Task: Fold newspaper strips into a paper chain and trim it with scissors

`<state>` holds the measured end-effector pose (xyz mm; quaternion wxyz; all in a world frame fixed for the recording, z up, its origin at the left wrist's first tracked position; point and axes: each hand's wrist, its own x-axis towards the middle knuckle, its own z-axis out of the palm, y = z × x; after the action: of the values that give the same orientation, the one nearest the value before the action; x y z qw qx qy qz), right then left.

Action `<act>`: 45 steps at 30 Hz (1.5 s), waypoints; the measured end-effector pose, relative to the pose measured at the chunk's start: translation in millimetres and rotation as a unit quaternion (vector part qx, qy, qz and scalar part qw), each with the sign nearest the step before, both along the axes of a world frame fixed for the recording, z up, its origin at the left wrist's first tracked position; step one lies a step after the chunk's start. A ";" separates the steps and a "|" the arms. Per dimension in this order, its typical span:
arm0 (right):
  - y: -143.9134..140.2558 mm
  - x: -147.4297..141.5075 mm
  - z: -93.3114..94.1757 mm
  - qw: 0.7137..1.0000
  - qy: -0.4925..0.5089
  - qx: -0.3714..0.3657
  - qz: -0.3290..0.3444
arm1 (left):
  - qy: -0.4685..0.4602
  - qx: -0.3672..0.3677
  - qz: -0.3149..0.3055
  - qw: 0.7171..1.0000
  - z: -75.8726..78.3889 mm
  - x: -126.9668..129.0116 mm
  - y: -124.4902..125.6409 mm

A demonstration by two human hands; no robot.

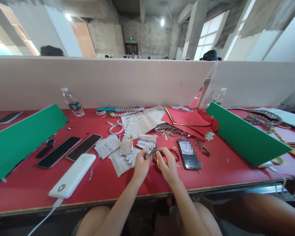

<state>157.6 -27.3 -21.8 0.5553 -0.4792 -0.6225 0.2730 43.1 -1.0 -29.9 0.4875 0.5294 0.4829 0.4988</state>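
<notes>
Bare concrete hall with ceiling lamps (162, 22), bright windows (209, 36), pale partition boards (100, 82) behind a red table (113, 183).

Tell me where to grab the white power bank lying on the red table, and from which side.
Grip the white rectangular power bank across its two long edges near the middle, coming down from above. It lies flat on the red table, so only the edges offer purchase. A white cable plugs into its near end, so probably avoid that end. The black phone beside it lies apart, leaving finger room.

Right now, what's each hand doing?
Left hand: closed on the folded newspaper strip.
Right hand: pinching the same strip's other end.
</notes>
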 end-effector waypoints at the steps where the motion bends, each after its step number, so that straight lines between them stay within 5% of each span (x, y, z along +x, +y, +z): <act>1: 0.7 -0.1 -0.2 1.000 0.010 -0.001 0.004 | -0.008 -0.017 -0.003 1.000 0.5 -0.4 0.2; 9: 7.0 3.7 -6.2 1.000 -0.010 -0.014 -0.026 | -0.083 -0.132 -0.026 0.987 14.1 -3.9 -2.7; 21: 11.2 7.8 -12.0 0.998 -0.003 -0.034 -0.061 | -0.008 -0.025 -0.075 0.997 14.9 -4.5 -6.8; 33: 5.6 10.3 -2.8 0.999 -0.007 -0.021 -0.044 | -0.020 -0.021 -0.015 0.999 10.2 -5.8 -2.2; 40: 5.0 7.3 -4.5 0.997 0.017 -0.070 0.025 | 0.004 -0.030 0.024 0.999 12.4 -10.5 0.1; 45: 4.3 6.1 -5.5 0.995 0.036 -0.095 -0.003 | 0.021 -0.012 0.028 0.999 10.6 -8.5 -0.5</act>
<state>163.7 -23.0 -27.3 0.5301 -0.5212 -0.5723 0.3462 34.6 -1.4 -19.3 0.4690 0.5205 0.5138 0.4951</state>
